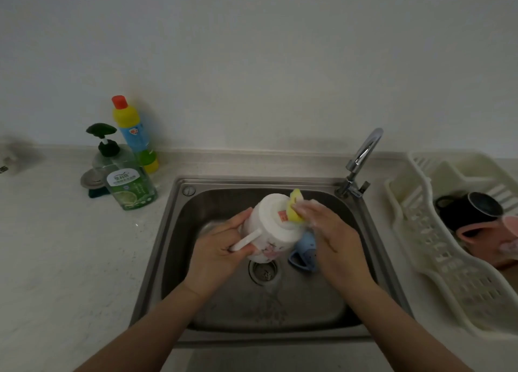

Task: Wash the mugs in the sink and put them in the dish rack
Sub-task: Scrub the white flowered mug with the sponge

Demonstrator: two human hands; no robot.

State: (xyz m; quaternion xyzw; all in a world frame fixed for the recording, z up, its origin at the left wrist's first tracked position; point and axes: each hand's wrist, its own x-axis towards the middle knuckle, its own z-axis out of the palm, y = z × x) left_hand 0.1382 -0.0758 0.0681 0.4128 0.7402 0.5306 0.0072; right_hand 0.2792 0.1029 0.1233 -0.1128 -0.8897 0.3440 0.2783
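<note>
Both forearms reach in from bottom edge over the steel sink (pixel 168 231). Left hand (pixel 221 248) grips the white mug (pixel 272 228) by its handle, fingers curled round it, mug tipped on its side w/ base facing up toward camera, held above the basin. Mug is white w/ a pale pink floral print near the rim & a small red label on the base. Right hand (pixel 333 240), soapy, pinches a yellow sponge (pixel 295 206) btwn thumb & fingers and presses it on the mug's base edge. Blue mug (pixel 304 252) lies on the sink floor just under/right of the white one, near the drain (pixel 263 270). Further right, on the counter, cream dish rack (pixel 437 259) holds a black mug (pixel 471 210) & a pink mug (pixel 487 234). Faucet (pixel 361 161) at sink's back-right corner. Far left by wall: green soap pump bottle (pixel 126 181), blue-yellow bottle (pixel 136 133) behind it.
</note>
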